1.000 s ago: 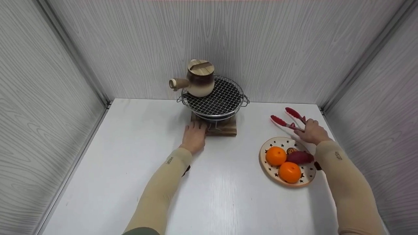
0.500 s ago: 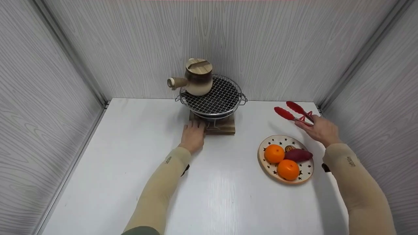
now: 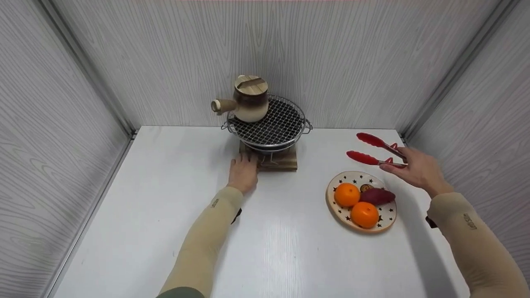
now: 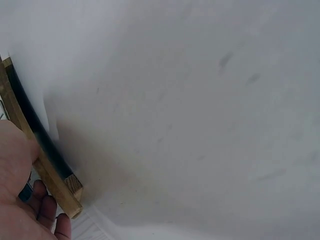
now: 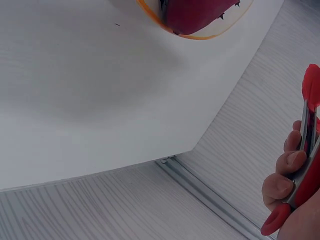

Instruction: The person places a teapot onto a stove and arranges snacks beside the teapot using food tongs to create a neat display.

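Observation:
My left hand grips the front-left corner of a wooden board under a small round grill. In the left wrist view its thumb and fingers lie about the edge of the board. My right hand holds red-tipped metal tongs by their handles, raised beyond the plate at the right, with the tips spread apart and nothing between them. In the right wrist view the fingers curl round the tongs. A star-patterned plate bears two oranges and a purple sweet potato.
The grill's wire mesh has looped side handles. On its back left stands a brown-and-cream pot with a wooden lid, its side handle pointing left. Pale wood-grain walls enclose the white table at the back and sides.
My right hand has lifted the tongs from the table and moved right, and the tips have spread wider over the last half second. My left hand stays at the board.

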Demonstrator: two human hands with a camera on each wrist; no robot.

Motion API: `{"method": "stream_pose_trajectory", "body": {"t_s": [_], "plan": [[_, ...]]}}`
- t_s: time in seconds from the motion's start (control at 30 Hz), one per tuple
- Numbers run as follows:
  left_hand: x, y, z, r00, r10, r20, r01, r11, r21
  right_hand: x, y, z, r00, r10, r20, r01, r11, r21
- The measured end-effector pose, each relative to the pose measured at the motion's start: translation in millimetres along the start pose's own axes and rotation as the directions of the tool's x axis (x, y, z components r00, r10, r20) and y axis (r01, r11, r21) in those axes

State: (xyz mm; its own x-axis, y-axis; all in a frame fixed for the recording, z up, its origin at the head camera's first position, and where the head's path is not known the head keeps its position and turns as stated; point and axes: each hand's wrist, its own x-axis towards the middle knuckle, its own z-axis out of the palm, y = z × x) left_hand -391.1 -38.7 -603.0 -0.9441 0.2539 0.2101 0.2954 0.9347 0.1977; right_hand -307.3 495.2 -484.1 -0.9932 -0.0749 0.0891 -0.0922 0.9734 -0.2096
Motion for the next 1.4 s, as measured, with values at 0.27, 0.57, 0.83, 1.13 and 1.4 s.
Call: {"method": "stream_pose_trajectory", "body": {"t_s": [0.27,0.57,0.83,1.13,1.4], "plan": [[0.6,2.7,3.2,0.999,0.014,-0.050,-0.014,1.000,0.000,-22,-3,-9.1,0.997,-0.083,0.000,0.083,0.994,-0.064],[0.3,2.2,0.1,1.000,0.000,-0.028,0.000,1.000,-0.014,-38,-9,-13.7,0.993,-0.118,0.033,0.121,0.985,-0.125],[1.2,2.3,1.8,0.999,-0.005,-0.040,0.004,1.000,-0.017,-47,-11,-16.6,0.985,-0.154,0.079,0.166,0.971,-0.172],[2.9,2.3,-0.3,0.999,-0.036,0.028,0.036,0.999,0.004,-52,-16,-14.6,0.974,-0.175,0.143,0.200,0.962,-0.188],[1.5,3.1,-0.7,0.998,-0.048,0.050,0.048,0.999,-0.003,-57,-18,-9.1,0.970,-0.201,0.134,0.225,0.952,-0.208]]}}
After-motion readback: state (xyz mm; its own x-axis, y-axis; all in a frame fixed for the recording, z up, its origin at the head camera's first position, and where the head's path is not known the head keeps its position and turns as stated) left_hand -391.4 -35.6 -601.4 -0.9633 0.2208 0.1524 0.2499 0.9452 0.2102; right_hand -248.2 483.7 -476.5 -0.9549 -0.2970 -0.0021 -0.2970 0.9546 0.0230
